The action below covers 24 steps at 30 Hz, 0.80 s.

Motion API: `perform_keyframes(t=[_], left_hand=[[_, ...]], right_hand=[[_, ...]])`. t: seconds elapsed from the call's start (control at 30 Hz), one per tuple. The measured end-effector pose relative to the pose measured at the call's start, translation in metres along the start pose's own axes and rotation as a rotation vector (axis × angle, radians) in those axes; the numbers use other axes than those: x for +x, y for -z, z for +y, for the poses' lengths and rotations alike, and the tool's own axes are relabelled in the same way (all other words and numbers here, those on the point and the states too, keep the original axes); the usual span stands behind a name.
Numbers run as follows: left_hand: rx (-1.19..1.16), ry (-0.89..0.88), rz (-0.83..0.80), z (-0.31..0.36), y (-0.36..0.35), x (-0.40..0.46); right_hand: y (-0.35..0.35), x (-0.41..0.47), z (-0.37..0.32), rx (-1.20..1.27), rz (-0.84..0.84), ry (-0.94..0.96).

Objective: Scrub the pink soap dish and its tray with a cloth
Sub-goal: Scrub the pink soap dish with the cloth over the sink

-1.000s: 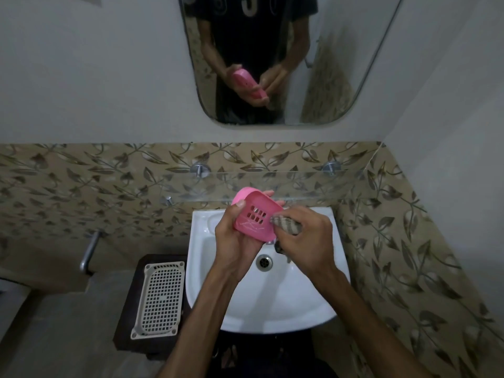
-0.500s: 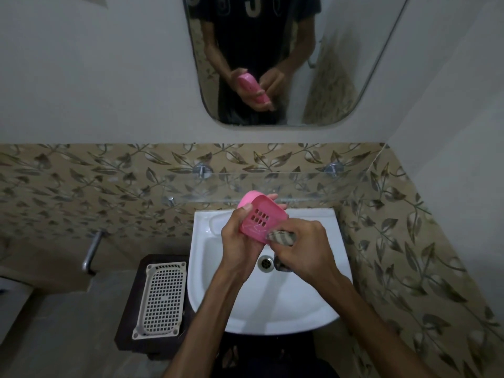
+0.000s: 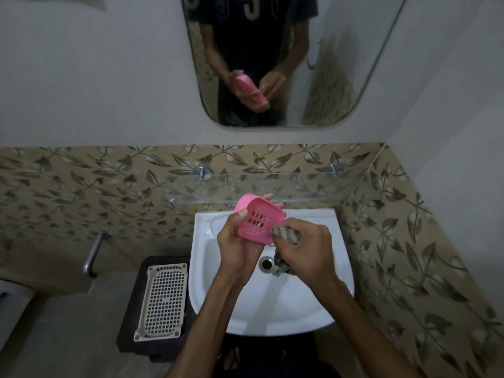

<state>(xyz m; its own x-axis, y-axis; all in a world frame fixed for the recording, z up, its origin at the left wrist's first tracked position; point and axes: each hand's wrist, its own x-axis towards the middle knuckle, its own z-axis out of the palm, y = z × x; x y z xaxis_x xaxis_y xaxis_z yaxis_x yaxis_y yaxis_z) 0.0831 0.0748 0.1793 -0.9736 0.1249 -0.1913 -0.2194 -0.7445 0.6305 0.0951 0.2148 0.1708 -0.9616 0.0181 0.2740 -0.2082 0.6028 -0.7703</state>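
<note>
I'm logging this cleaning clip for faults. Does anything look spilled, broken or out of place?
Nothing stands out. The left hand holds the pink soap dish over the sink; the right hand rubs it with the cloth.

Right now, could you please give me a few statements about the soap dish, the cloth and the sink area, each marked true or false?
1. The left hand holds the pink plastic soap dish above the white ceramic sink. True.
2. The right hand grips a striped grey cloth against the dish's near edge. True.
3. The white perforated plastic tray lies inside the sink. False: it rests on a dark stand left of the sink.
4. The dish shows no holes. False: slots are visible in its face.
5. A wall mirror above the sink reflects the hands and dish. True.
</note>
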Motion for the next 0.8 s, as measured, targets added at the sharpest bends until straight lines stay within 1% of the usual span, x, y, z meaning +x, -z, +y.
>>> perform_keyframes(t=[0.07, 0.13, 0.23, 0.37, 0.43, 0.5, 0.57, 0.63, 0.67, 0.73, 0.8], left_hand=[[-0.015, -0.007, -0.003, -0.001, 0.001, -0.001], [-0.037, -0.004, -0.004, 0.000, 0.002, -0.001], [-0.014, -0.013, -0.005, -0.001, 0.000, -0.002], [-0.045, -0.020, 0.012, -0.003, 0.001, -0.001], [-0.045, -0.023, 0.014, -0.004, 0.001, -0.001], [-0.042, -0.027, 0.005, -0.005, 0.000, -0.002], [-0.046, -0.022, 0.005, -0.006, -0.001, -0.002], [-0.026, -0.014, 0.009, -0.006, -0.004, -0.003], [-0.012, -0.008, 0.009, -0.006, -0.005, -0.005], [0.007, 0.013, -0.007, -0.006, -0.005, -0.007], [0.038, 0.045, -0.027, -0.006, 0.002, -0.007]], right_hand=[[-0.002, -0.001, -0.001, -0.010, 0.010, -0.008], [-0.003, -0.002, -0.002, 0.046, -0.005, -0.030], [-0.005, -0.003, 0.000, 0.076, 0.042, -0.093], [-0.012, -0.012, -0.003, 0.205, 0.015, -0.126], [-0.011, -0.011, 0.002, 0.189, 0.029, -0.137], [-0.012, -0.012, 0.006, 0.134, 0.070, -0.109], [-0.017, -0.019, 0.006, 0.068, 0.158, -0.113], [-0.021, -0.023, 0.006, 0.134, 0.241, -0.246], [-0.021, -0.022, 0.008, 0.226, 0.227, -0.330], [-0.020, -0.017, 0.012, 0.359, 0.126, -0.450], [-0.019, -0.016, 0.015, 0.329, 0.063, -0.451]])
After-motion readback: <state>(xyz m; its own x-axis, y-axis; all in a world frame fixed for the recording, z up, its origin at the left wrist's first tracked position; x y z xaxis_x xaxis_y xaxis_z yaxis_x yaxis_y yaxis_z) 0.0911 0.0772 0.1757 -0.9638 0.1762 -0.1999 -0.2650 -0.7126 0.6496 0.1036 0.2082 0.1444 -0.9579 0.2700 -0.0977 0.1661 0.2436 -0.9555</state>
